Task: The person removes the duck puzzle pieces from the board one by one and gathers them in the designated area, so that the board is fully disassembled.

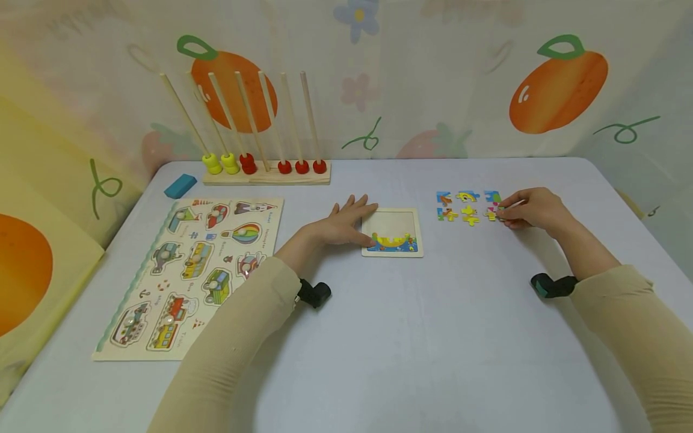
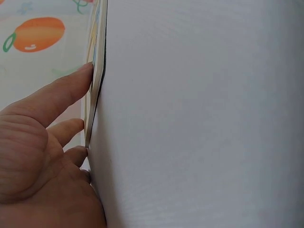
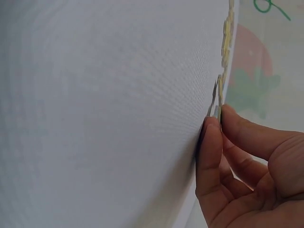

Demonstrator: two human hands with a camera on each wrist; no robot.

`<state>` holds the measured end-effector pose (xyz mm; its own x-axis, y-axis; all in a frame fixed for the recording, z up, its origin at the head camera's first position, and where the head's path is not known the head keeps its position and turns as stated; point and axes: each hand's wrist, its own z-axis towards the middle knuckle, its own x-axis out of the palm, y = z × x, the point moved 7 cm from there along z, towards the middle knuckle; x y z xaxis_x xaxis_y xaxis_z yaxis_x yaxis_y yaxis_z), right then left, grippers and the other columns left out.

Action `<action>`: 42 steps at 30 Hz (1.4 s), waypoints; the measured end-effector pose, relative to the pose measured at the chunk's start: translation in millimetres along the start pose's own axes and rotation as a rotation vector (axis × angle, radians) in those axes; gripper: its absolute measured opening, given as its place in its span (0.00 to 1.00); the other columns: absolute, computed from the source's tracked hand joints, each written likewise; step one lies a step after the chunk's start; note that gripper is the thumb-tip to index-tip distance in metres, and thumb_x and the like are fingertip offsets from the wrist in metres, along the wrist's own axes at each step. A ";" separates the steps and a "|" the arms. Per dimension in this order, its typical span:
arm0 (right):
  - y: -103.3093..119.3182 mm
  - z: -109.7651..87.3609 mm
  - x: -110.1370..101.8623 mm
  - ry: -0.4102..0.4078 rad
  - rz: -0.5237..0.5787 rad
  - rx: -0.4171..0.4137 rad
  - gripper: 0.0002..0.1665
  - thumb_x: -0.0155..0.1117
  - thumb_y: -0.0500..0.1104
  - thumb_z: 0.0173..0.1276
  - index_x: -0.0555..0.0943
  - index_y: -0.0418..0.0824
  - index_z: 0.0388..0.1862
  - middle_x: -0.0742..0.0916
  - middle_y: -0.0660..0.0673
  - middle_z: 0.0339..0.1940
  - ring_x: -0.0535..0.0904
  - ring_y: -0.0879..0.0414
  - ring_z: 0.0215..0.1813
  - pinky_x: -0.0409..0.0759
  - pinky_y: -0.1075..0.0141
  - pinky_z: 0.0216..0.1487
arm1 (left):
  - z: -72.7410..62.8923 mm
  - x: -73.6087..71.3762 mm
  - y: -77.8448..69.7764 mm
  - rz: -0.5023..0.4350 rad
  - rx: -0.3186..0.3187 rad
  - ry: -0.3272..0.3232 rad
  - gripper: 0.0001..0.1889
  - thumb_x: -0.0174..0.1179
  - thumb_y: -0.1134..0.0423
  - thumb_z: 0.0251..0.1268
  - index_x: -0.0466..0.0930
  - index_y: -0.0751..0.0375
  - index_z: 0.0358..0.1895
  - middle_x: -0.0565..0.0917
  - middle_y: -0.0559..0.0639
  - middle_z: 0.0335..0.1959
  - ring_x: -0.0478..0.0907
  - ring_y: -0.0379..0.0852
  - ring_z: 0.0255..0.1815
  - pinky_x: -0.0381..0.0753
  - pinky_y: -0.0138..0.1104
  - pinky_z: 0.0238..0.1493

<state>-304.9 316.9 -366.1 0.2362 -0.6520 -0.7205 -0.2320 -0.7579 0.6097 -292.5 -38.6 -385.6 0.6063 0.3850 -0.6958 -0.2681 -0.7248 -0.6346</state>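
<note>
A small square puzzle tray lies mid-table, its lower part filled with blue and yellow pieces. My left hand rests at its left edge with fingers spread; the left wrist view shows the thumb against the tray's rim. To the right, loose jigsaw pieces lie in short rows. My right hand is at their right end and pinches a jigsaw piece between thumb and fingers. That piece stands tilted off the white tabletop in the right wrist view, and the fingers partly hide it.
A vehicle peg puzzle board lies at the left, partly under my left forearm. Behind it stand a wooden counting rack with yellow and red beads on upright rods, and a blue block. A printed curtain backs the table.
</note>
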 end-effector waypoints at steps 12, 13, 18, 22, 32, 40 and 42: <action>0.7 0.0 -1.1 -0.012 -0.008 0.004 0.28 0.66 0.48 0.68 0.75 0.27 0.57 0.83 0.46 0.35 0.81 0.65 0.26 0.81 0.76 0.31 | -1.2 -0.9 0.3 -0.015 0.007 -0.005 0.51 0.68 0.50 0.57 0.46 0.49 0.81 0.35 0.50 0.84 0.22 0.51 0.84 0.21 0.51 0.81; 0.8 0.1 -1.1 -0.013 -0.009 0.005 0.28 0.66 0.48 0.68 0.75 0.27 0.57 0.83 0.46 0.34 0.81 0.65 0.26 0.81 0.76 0.31 | -1.5 -0.9 0.4 -0.015 0.007 -0.006 0.52 0.69 0.50 0.56 0.46 0.48 0.81 0.35 0.50 0.84 0.22 0.50 0.84 0.21 0.51 0.82; 0.3 0.5 -1.3 -0.014 -0.010 0.004 0.27 0.65 0.47 0.68 0.75 0.27 0.56 0.82 0.47 0.34 0.81 0.65 0.26 0.81 0.76 0.31 | -3.7 -1.3 -0.2 -0.026 0.012 -0.008 0.56 0.74 0.52 0.49 0.47 0.49 0.80 0.36 0.50 0.84 0.21 0.49 0.84 0.21 0.49 0.82; -1.2 0.8 -1.2 -0.015 -0.012 0.008 0.27 0.65 0.47 0.69 0.75 0.27 0.56 0.82 0.46 0.33 0.81 0.65 0.26 0.82 0.76 0.31 | -4.4 -1.0 -0.5 -0.026 0.011 -0.003 0.58 0.75 0.54 0.47 0.47 0.50 0.80 0.35 0.49 0.84 0.22 0.49 0.84 0.21 0.49 0.82; -2.7 0.5 -2.2 -0.043 -0.036 0.021 0.27 0.62 0.49 0.72 0.74 0.27 0.57 0.82 0.42 0.35 0.80 0.62 0.27 0.80 0.75 0.31 | -3.2 -0.8 -0.1 -0.028 0.014 0.001 0.59 0.76 0.57 0.46 0.46 0.51 0.81 0.36 0.49 0.84 0.22 0.49 0.84 0.22 0.49 0.82; 0.7 -0.7 -5.0 -0.078 -0.036 0.009 0.29 0.62 0.51 0.71 0.75 0.28 0.57 0.82 0.45 0.33 0.79 0.59 0.29 0.78 0.75 0.31 | -4.1 -0.7 0.6 -0.030 0.022 0.002 0.59 0.76 0.58 0.46 0.46 0.52 0.81 0.36 0.49 0.84 0.22 0.49 0.84 0.22 0.49 0.82; 3.0 -1.1 -4.6 -0.088 -0.036 0.007 0.28 0.62 0.52 0.71 0.75 0.29 0.57 0.82 0.45 0.33 0.78 0.59 0.29 0.78 0.75 0.31 | -4.0 -0.7 0.8 -0.032 0.021 0.003 0.59 0.76 0.57 0.46 0.46 0.52 0.81 0.36 0.49 0.84 0.22 0.49 0.84 0.22 0.49 0.82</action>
<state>-305.7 317.5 -360.6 0.1609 -0.6194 -0.7684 -0.2316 -0.7805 0.5807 -290.1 -41.7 -384.3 0.6169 0.4060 -0.6742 -0.2645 -0.6999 -0.6635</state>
